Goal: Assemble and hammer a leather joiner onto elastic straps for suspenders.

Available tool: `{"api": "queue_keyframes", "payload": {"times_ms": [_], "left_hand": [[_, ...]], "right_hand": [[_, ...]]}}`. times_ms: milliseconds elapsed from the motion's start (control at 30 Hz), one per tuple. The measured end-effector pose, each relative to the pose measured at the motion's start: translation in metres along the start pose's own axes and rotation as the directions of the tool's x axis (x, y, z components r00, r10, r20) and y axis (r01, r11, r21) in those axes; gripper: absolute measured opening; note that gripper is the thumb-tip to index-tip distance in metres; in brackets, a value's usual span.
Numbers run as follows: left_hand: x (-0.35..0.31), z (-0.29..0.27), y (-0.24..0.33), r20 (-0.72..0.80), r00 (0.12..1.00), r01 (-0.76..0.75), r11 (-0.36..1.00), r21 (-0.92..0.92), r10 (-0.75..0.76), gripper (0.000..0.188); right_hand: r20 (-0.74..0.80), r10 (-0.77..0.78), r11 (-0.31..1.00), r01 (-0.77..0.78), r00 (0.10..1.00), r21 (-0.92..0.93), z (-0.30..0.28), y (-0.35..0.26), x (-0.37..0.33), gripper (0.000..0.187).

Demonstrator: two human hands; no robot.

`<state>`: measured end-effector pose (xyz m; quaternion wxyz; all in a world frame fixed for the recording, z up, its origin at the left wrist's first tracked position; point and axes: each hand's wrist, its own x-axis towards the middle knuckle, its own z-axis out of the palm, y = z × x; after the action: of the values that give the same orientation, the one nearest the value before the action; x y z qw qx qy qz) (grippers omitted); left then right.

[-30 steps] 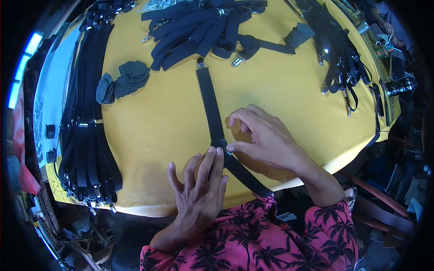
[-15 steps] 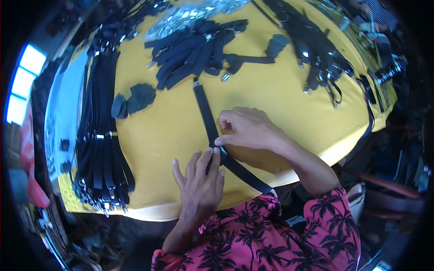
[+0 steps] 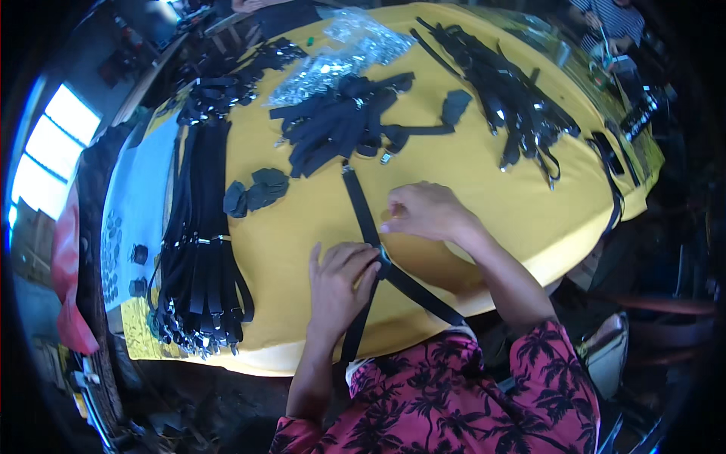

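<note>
A pair of black suspenders [image 3: 358,198] lies in a Y on the yellow tabletop, with a metal clip at its far end and two strap legs running down to the near edge. At its junction piece [image 3: 383,265], the fingertips and thumb of my left hand [image 3: 336,281] close on the strap's left side. Just right of the upper strap is my right hand [image 3: 432,212], its fingers curled and its thumb near the index finger. Whatever that hand may hold is too small to make out.
Bundled black straps with metal clips lie at the left [image 3: 198,265], far middle [image 3: 340,121] and far right [image 3: 507,83]. Dark fabric pieces [image 3: 265,188] sit left of the suspenders. Behind are clear plastic bags [image 3: 340,57]. Another person [image 3: 616,23] is at the far right.
My right hand has lifted off the strap and moved slightly away. My left fingers have drawn together at the junction, and the left strap leg now shows hanging toward me. The view has shifted.
</note>
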<state>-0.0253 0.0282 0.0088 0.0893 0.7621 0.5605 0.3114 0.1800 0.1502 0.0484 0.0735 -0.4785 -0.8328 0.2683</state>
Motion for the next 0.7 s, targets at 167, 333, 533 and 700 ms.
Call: {"api": "queue_keyframes", "payload": {"times_ms": [167,333,533,700], "left_hand": [[-0.011,0.009,0.002,-0.05,0.997,-0.059,0.995,0.087,0.063,0.02],[-0.011,0.007,-0.006,-0.05,0.998,-0.038,0.999,0.007,0.038,0.025],[-0.005,0.013,0.002,-0.077,0.994,-0.077,0.996,-0.039,0.074,0.026],[-0.007,0.009,0.005,-0.054,0.998,-0.041,0.999,0.002,0.041,0.028]], "right_hand": [[-0.143,0.167,0.976,-0.143,0.975,0.164,-0.041,0.005,-0.029,0.05],[-0.413,0.289,0.94,-0.175,0.863,0.293,-0.076,0.039,-0.057,0.04],[-0.617,0.428,0.882,-0.156,0.661,0.445,-0.107,0.115,-0.108,0.03],[-0.674,0.535,0.845,-0.325,0.509,0.425,-0.124,0.142,-0.141,0.031]]}}
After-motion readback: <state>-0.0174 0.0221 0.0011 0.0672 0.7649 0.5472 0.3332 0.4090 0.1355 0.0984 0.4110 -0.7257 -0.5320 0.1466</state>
